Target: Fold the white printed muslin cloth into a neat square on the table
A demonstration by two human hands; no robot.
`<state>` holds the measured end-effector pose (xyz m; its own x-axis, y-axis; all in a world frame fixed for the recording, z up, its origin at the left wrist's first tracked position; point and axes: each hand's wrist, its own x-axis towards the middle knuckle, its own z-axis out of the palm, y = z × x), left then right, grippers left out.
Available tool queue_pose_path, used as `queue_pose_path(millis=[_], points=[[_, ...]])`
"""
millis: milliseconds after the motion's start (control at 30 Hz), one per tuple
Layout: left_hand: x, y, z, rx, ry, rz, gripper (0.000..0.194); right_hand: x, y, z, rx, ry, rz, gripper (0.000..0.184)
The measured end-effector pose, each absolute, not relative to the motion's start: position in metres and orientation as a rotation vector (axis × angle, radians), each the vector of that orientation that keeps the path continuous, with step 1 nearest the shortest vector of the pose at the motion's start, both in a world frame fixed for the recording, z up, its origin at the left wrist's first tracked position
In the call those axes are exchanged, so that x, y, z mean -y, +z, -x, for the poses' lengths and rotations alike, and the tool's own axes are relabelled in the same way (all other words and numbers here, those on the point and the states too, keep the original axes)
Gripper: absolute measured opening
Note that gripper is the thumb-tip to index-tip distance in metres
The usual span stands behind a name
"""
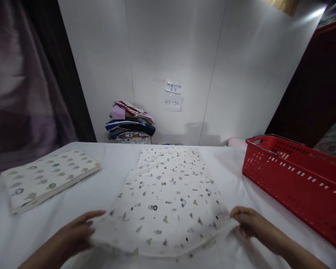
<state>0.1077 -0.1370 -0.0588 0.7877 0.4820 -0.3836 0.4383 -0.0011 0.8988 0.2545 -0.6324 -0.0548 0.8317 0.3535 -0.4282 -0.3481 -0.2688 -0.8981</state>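
Observation:
A white cloth printed with small grey, green and black figures lies lengthwise before me, its near edge lifted and sagging in the middle. My left hand is closed on the near left corner, its index finger stretched along the fabric. At the opposite corner, my right hand pinches the cloth between thumb and fingers. To the left rests a folded cloth with grey, blue and green prints, apart from both hands.
A red plastic basket with metal handles stands on the right of the white-covered table. Behind the table is a stack of folded fabrics. Paper notes hang on the wall. A curtain is at far left.

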Motion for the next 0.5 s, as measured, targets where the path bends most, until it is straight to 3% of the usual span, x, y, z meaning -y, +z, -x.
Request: queue_pose_path(millis=[100, 233, 367, 500], points=[[0.144, 0.005, -0.182, -0.542, 0.053, -1.532, 0.045, 0.600, -0.011, -0.320, 0.002, 0.462, 1.753, 0.010], [0.157, 0.119, -0.287, -0.357, 0.430, -1.538, 0.026, 0.562, 0.093, -0.407, 0.069, 0.063, 1.662, 0.011], [0.162, 0.226, -0.331, -0.170, 0.726, -1.523, 0.044, 0.557, 0.195, -0.446, 0.421, -0.483, 1.399, 0.013], [0.161, 0.272, -0.311, 0.080, 0.929, -1.590, 0.056, 0.569, 0.230, -0.436, 0.602, -0.709, 1.307, 0.022]])
